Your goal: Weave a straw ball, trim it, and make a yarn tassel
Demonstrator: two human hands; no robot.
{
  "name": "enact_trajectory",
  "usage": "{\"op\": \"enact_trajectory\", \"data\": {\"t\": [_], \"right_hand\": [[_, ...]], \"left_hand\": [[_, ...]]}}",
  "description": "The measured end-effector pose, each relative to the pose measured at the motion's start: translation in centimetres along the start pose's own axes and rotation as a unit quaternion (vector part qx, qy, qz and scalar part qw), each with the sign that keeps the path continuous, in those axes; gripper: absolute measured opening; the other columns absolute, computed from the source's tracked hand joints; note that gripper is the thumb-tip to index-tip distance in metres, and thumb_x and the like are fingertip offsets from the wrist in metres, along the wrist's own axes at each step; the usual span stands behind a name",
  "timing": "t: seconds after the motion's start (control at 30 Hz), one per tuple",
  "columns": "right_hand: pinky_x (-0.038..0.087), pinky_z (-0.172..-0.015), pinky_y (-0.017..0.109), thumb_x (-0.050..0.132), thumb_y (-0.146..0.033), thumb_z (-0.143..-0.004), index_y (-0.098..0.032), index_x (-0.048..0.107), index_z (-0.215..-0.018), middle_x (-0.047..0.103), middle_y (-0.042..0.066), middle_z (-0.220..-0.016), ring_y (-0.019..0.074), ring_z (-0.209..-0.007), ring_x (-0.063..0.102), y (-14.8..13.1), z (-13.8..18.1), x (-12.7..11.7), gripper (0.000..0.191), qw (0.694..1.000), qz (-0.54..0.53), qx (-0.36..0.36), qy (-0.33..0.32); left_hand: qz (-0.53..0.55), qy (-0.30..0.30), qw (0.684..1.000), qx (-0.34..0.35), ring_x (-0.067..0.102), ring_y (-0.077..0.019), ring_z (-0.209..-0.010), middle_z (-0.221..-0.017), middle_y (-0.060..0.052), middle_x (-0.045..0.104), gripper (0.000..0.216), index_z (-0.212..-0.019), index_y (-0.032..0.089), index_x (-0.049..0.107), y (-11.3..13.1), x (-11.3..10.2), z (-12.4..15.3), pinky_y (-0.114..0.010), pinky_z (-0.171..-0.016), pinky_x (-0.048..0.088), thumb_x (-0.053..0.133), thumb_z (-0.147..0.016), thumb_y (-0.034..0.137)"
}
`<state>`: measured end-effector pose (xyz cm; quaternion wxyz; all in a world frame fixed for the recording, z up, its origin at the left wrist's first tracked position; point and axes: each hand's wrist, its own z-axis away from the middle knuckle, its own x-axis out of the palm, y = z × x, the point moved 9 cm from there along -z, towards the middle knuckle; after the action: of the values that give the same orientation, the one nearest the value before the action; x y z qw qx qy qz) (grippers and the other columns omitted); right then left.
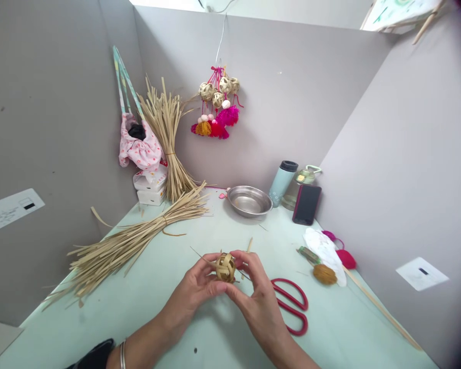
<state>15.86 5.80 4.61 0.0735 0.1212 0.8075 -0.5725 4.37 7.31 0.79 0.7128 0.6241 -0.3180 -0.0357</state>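
A small woven ball of tan strips (225, 267) is held above the pale green table (138, 307) between both hands. My left hand (195, 288) grips its left side with thumb and fingers closed on it. My right hand (253, 292) pinches its right side, fingers curled round. A thin strip end sticks out from the ball to the upper left, and another short strip (249, 246) rises behind my right fingers. Red-handled scissors (292, 306) lie just right of my right hand.
A bundle of tan strips (126, 243) lies at left, another (169, 143) leans in the corner. A steel bowl (249, 201), a teal flask (281, 183), a phone (306, 204), yarn balls (325, 274) and a long stick (380, 307) sit right. Finished balls with tassels (217, 102) hang on the wall.
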Motion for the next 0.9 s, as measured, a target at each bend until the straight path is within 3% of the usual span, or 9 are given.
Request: {"op": "enact_trajectory", "data": {"t": [0.2,0.3,0.47,0.6,0.7,0.8,0.9], "right_hand": [[0.046,-0.095,0.039,0.067,-0.019,-0.082,-0.030,0.052,-0.124,0.051,0.007,-0.121,0.0248,-0.112,0.050,-1.8,-0.3,-0.3,0.046,0.994,0.073,-0.054,-0.057],[0.045,-0.096,0.039,0.064,-0.017,-0.083,-0.031,0.051,-0.127,0.048,0.008,-0.125,0.0254,-0.116,0.048,-2.5,-0.2,-0.3,0.048,0.991,0.083,-0.071,-0.081],[0.046,-0.087,0.034,0.066,-0.020,-0.083,-0.031,0.057,-0.121,0.052,0.006,-0.121,0.0223,-0.104,0.053,-2.7,-0.4,-0.9,0.041,0.993,0.056,-0.044,-0.092],[0.046,-0.076,0.031,0.062,-0.026,-0.088,-0.026,0.067,-0.094,0.061,0.003,-0.092,0.0183,-0.082,0.056,-2.7,-0.6,-1.0,0.008,0.995,-0.001,-0.027,-0.096],[0.044,-0.070,0.030,0.061,-0.029,-0.089,-0.022,0.067,-0.080,0.061,0.002,-0.079,0.0178,-0.076,0.056,-2.0,-0.6,-0.8,0.012,0.995,-0.027,0.011,-0.096],[0.044,-0.068,0.029,0.065,-0.032,-0.086,-0.021,0.066,-0.080,0.061,0.002,-0.078,0.0172,-0.074,0.056,-1.2,-0.5,-0.7,0.012,0.992,-0.074,0.059,-0.085],[0.043,-0.065,0.027,0.067,-0.034,-0.084,-0.020,0.065,-0.078,0.060,0.000,-0.071,0.0154,-0.069,0.055,-0.4,-0.5,-0.9,0.016,0.986,-0.120,0.096,-0.065]], "left_hand": [[-0.187,0.042,0.979,0.064,0.056,-0.0224,-0.098,-0.105,-0.004,0.064,0.036,-0.109,0.024,0.059,1.5,-1.3,-0.1,-0.034,-0.089,0.042,0.073,-0.077,0.034],[-0.228,0.044,0.969,0.081,0.055,-0.0214,-0.095,-0.103,-0.004,0.065,0.031,-0.105,0.023,0.060,2.2,-1.4,-0.1,-0.033,-0.089,0.041,0.071,-0.079,0.035],[-0.235,0.040,0.967,0.089,0.056,-0.0223,-0.099,-0.100,-0.003,0.064,0.028,-0.101,0.022,0.059,2.7,-1.3,-0.1,-0.035,-0.093,0.040,0.071,-0.078,0.033],[-0.200,-0.001,0.979,0.044,0.060,-0.0203,-0.092,-0.103,-0.003,0.062,0.033,-0.105,0.022,0.059,1.4,-0.9,-0.3,-0.034,-0.087,0.045,0.073,-0.077,0.033],[-0.135,-0.018,0.991,0.015,0.061,-0.0171,-0.085,-0.112,-0.003,0.056,0.043,-0.113,0.025,0.055,0.3,-0.9,-0.4,-0.031,-0.078,0.047,0.075,-0.075,0.032],[-0.120,-0.011,0.992,0.024,0.060,-0.0185,-0.094,-0.116,-0.004,0.054,0.053,-0.116,0.026,0.053,-0.1,-1.0,-0.4,-0.030,-0.082,0.046,0.080,-0.070,0.029],[-0.126,0.009,0.991,0.031,0.058,-0.0208,-0.100,-0.114,-0.004,0.058,0.049,-0.114,0.025,0.054,0.0,-1.2,-0.4,-0.031,-0.085,0.045,0.078,-0.072,0.029]]}}
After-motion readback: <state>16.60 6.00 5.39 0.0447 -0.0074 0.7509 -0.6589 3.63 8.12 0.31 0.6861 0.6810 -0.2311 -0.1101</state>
